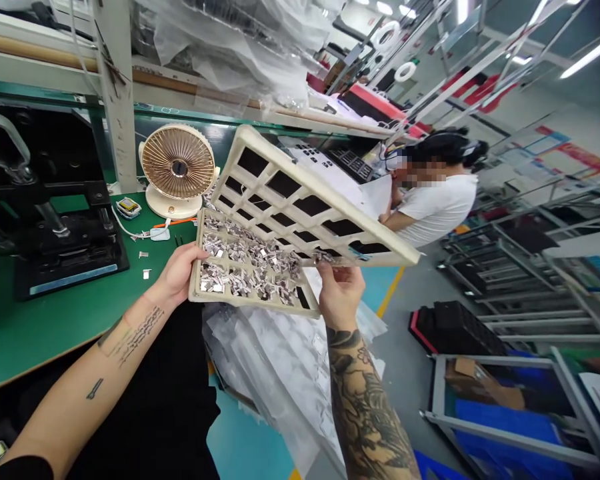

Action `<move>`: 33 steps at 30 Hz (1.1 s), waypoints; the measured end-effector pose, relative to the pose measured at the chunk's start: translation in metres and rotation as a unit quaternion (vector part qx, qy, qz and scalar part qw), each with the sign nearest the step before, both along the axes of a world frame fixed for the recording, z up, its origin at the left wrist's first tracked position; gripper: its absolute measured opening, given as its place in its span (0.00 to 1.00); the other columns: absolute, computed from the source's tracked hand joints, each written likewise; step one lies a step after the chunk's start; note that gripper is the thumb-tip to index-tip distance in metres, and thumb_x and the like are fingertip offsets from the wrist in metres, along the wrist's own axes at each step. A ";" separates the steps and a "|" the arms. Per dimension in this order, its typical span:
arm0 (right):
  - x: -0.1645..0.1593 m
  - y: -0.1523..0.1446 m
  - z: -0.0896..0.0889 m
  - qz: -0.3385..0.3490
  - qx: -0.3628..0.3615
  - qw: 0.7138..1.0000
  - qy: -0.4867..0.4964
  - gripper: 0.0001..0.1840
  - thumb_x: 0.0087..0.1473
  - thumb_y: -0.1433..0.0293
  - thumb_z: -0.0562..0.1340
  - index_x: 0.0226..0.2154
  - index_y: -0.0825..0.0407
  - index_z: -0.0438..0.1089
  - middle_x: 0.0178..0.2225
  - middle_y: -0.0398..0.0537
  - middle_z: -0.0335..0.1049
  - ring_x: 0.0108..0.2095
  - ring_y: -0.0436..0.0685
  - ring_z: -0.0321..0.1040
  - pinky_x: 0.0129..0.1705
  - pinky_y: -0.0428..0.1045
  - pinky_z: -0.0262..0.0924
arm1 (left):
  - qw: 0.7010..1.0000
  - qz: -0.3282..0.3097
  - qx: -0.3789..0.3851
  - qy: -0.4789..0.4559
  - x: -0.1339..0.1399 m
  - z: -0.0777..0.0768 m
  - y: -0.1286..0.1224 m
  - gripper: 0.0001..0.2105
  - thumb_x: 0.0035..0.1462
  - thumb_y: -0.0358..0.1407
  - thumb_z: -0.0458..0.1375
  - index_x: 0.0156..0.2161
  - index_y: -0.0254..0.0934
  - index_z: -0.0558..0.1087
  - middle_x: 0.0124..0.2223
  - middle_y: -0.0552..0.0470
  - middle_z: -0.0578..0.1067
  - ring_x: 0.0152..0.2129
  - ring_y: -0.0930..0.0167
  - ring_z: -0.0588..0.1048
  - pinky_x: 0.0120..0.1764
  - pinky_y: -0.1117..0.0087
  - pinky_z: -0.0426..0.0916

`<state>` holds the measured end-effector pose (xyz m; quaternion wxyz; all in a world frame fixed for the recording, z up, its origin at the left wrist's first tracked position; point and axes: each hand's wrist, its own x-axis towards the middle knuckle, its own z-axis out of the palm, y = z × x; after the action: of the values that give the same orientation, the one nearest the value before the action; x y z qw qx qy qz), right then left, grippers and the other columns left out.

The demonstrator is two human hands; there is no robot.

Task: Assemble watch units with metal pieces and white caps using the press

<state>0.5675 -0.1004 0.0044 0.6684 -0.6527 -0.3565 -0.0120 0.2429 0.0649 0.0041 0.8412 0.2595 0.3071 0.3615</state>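
My left hand [179, 272] is closed on the left edge of a cream compartment tray [300, 312]. Small silvery metal pieces [253, 260] fill most of its compartments. A second cream tray [307, 180] stands tilted over the first, its back side raised, with dark openings in a grid. At its lower edge my right hand [341, 293] is closed, fingers curled round the rim. A few metal pieces [324, 256] sit by those fingertips. Part of the lower tray's right end is hidden behind the tilted one.
On the green bench [100, 313] stand a cream fan [179, 167] and a black hand press [60, 220]. Two small pieces lie between. Clear plastic bags [275, 360] hang below the trays. A co-worker [435, 193] sits beyond; a cart [505, 407] stands at right.
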 end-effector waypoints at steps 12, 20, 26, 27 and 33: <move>-0.007 -0.025 0.011 0.026 -0.112 0.989 -0.093 0.21 0.55 0.51 0.79 0.39 0.51 0.83 0.37 0.52 0.87 0.42 0.67 0.85 0.50 0.60 0.81 | 1.000 -0.008 -0.008 0.019 -0.001 0.001 0.005 0.16 0.35 0.36 0.73 0.33 0.36 0.78 0.30 0.51 0.83 0.36 0.55 0.86 0.42 0.58 0.83; -0.009 -0.031 0.019 0.041 -0.153 0.977 -0.144 0.20 0.61 0.50 0.75 0.38 0.51 0.85 0.40 0.55 0.88 0.43 0.67 0.86 0.52 0.59 0.81 | 1.000 -0.005 -0.007 0.017 0.001 -0.001 0.005 0.16 0.34 0.35 0.71 0.33 0.36 0.77 0.32 0.49 0.83 0.37 0.55 0.85 0.42 0.58 0.83; -0.009 -0.020 0.010 -0.049 -0.066 0.984 -0.159 0.21 0.64 0.50 0.72 0.40 0.52 0.83 0.39 0.55 0.87 0.41 0.65 0.85 0.52 0.60 0.80 | 1.000 0.005 -0.006 0.008 0.000 -0.001 0.004 0.17 0.34 0.34 0.70 0.35 0.36 0.78 0.34 0.49 0.84 0.38 0.55 0.85 0.42 0.59 0.83; -0.009 -0.018 0.010 -0.057 -0.053 0.984 -0.158 0.21 0.64 0.50 0.72 0.40 0.52 0.83 0.39 0.55 0.87 0.40 0.64 0.84 0.51 0.59 0.80 | 1.000 0.007 -0.006 0.008 0.000 -0.002 0.004 0.16 0.35 0.34 0.70 0.35 0.36 0.78 0.34 0.49 0.84 0.38 0.55 0.85 0.43 0.59 0.83; -0.014 -0.009 0.023 -0.075 0.011 0.987 -0.139 0.23 0.60 0.48 0.75 0.39 0.51 0.80 0.36 0.53 0.85 0.38 0.62 0.83 0.49 0.59 0.82 | 1.000 0.010 -0.006 0.005 -0.002 -0.002 0.003 0.17 0.37 0.33 0.70 0.37 0.35 0.80 0.35 0.50 0.85 0.37 0.55 0.85 0.42 0.58 0.83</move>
<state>0.5534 -0.1098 0.0270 0.6167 -0.6625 -0.3956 -0.1562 0.2410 0.0680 0.0023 0.8376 0.2536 0.3161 0.3663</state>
